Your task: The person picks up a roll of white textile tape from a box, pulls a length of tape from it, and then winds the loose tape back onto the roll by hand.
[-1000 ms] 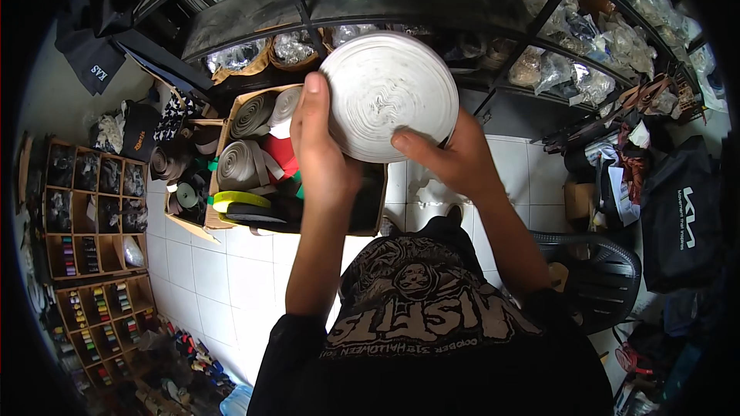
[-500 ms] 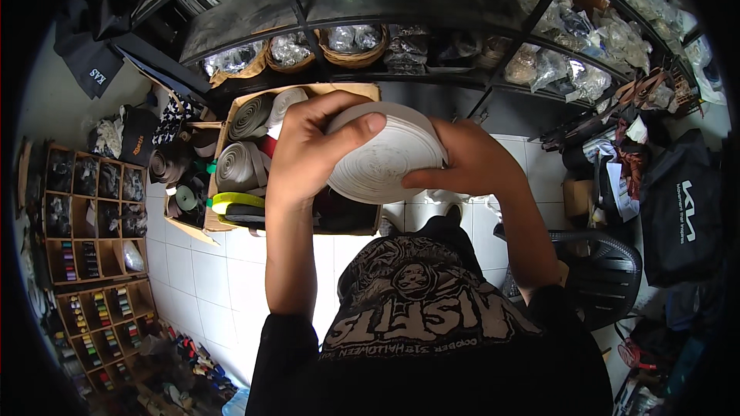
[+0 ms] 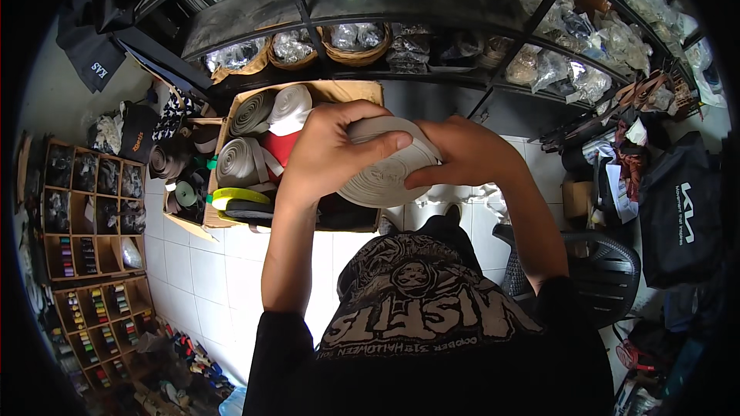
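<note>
A thick roll of whitish webbing tape [image 3: 380,179] is held up in front of me, its coiled flat side facing me. My left hand [image 3: 333,145] is closed round its left and far edge, with the thumb lying across the coils. On the right edge my right hand [image 3: 462,152] grips it, its thumb pressed on the flat side. The fingers behind the roll are hidden. Just beyond my left hand is a cardboard box [image 3: 347,92] of rolled webbing: a grey roll [image 3: 253,113], a white roll [image 3: 291,106], a beige roll [image 3: 240,162] and a yellow-green roll [image 3: 231,199].
A black shelf rack [image 3: 416,0] with wicker baskets [image 3: 356,50] and plastic-bagged goods spans the far side. Wooden cubbies [image 3: 104,266] with thread spools stand at left. A black chair [image 3: 605,266] is at right, beside a hanging black bag [image 3: 682,212]. White floor tiles [image 3: 204,277] lie below.
Both hands have moved slightly down with the webbing roll, which now tilts a little differently. More of the white roll and a red piece in the box shows.
</note>
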Available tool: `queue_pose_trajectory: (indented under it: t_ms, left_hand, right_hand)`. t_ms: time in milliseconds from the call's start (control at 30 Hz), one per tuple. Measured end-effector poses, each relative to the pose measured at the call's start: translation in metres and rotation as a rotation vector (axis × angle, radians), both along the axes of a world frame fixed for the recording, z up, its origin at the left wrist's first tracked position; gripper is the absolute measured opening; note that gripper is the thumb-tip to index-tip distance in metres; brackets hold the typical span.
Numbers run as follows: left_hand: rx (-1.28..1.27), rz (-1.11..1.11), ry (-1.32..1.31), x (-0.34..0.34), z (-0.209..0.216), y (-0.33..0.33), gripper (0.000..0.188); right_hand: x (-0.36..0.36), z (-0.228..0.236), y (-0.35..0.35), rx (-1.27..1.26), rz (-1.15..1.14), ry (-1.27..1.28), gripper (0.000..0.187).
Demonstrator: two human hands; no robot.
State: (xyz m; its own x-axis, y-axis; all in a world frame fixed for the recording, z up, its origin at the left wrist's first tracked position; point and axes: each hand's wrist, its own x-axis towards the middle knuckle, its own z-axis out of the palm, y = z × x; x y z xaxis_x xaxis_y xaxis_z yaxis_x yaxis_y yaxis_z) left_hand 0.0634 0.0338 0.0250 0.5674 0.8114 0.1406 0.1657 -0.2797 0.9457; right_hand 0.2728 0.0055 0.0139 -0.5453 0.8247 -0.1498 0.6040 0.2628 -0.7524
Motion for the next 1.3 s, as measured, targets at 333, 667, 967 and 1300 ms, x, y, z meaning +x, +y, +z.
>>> queue_pose_trajectory:
  t_ms: [333, 667, 967, 1300]
  left_hand:
    - [-0.2, 0.242, -0.388, 0.003, -0.01, 0.001, 0.026]
    - [-0.15, 0.399, -0.509, -0.008, -0.004, 0.005, 0.028]
    - [-0.052, 0.574, -0.882, -0.002, -0.002, 0.009, 0.036]
    - [-0.119, 0.726, -0.952, 0.032, -0.015, -0.011, 0.036]
  right_hand:
    - [-0.004, 0.009, -0.001, 0.167, -0.148, 0.19, 0.051]
    - [0.0, 0.003, -0.014, 0.284, -0.337, 0.409, 0.056]
    - [-0.026, 0.006, -0.025, 0.205, -0.305, 0.428, 0.074]
    - [-0.057, -0.016, -0.012, 0.412, -0.614, 0.704, 0.058]
